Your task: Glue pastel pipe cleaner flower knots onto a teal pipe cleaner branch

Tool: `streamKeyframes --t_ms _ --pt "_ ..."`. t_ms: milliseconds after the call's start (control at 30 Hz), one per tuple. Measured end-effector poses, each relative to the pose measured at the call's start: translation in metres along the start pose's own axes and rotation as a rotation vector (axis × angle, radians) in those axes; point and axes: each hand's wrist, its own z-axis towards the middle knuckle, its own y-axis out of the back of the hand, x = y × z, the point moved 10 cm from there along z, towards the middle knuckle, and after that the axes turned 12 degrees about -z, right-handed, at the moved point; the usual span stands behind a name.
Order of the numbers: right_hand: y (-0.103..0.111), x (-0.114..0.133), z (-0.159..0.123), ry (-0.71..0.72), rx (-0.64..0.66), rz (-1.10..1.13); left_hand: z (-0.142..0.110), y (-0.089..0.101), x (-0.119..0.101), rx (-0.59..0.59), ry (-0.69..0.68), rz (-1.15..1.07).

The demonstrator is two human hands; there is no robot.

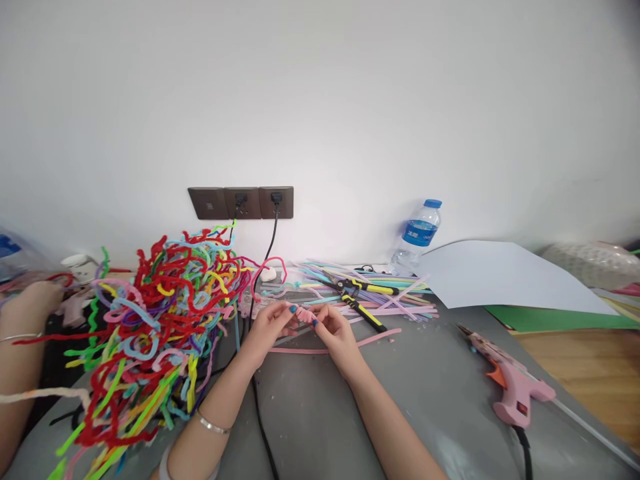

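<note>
Between my two hands is a short pink pipe cleaner coil (305, 315), wound into tight ridges. My left hand (273, 327) pinches its left end with thumb and fingertips. The right end sits between the thumb and fingers of my right hand (334, 330). Just below my fingers a straight pink pipe cleaner (300, 351) lies on the grey table (320, 413). Behind my hands, pliers with yellow and black handles (363, 310) rest on a spread of pastel pipe cleaners (410, 311).
A big tangle of coloured pipe cleaners (175, 300) fills the left side, beside another person's arm (20, 360). A black cable (257, 400) runs from the wall socket (277, 202) across the table. At right are a pink glue gun (515, 390), white paper (505, 273) and a water bottle (419, 233).
</note>
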Motion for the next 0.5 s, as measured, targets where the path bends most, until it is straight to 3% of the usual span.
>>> streamKeyframes --t_ms 500 --pt "-0.001 -0.002 0.000 -0.033 0.021 -0.005 0.001 -0.017 -0.015 0.112 -0.242 0.200"
